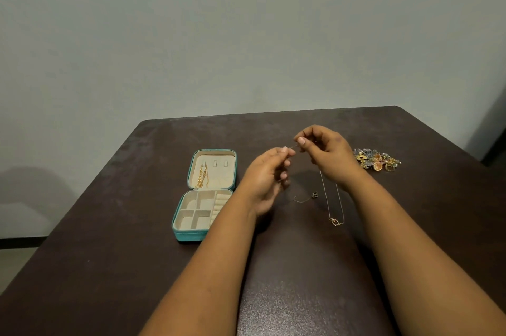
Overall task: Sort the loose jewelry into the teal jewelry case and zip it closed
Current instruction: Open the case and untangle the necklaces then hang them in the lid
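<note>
Head view, hands pinch necklace (no writing)

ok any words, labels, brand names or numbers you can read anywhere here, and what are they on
None: no readable text shows in this view.
The teal case shows no logo or label on its outside or lining.
The jewelry pile is too small and blurred to show any stamp.
The table and wall are plain.

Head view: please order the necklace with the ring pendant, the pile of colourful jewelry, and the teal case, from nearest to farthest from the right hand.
From the right hand:
1. Necklace with the ring pendant: its chain runs just below that hand, toward the person.
2. Pile of colourful jewelry: on the table to its right.
3. Teal case: open, far to the left, past the left hand.
</note>
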